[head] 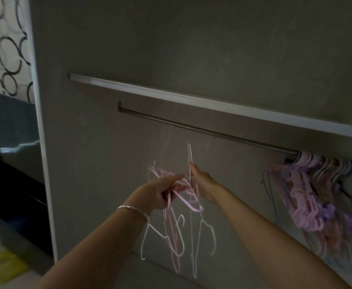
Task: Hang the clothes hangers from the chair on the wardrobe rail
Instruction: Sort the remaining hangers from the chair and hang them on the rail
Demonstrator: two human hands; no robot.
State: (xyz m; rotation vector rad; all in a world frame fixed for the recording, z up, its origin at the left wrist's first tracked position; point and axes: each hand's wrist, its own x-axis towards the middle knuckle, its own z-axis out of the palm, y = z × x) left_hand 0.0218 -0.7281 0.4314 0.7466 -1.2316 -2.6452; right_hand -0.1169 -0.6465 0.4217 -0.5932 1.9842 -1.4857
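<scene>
Inside the dim wardrobe a metal rail (202, 129) runs from upper left down to the right, under a shelf (171, 94). Many pink and purple hangers (316, 197) hang bunched at the rail's right end. My left hand (160, 195), with a bracelet on the wrist, grips a bundle of pink and white hangers (175, 232) that dangles below it. My right hand (204, 184) pinches one white hanger (190, 157) whose hook points up, well below the rail. The two hands are close together and the picture is blurred.
The wardrobe's white side panel (44, 142) stands at the left. Beyond it are a curtain with black circles (4, 49), dark furniture (10, 163) and something yellow on the floor (4, 265). The chair is out of view.
</scene>
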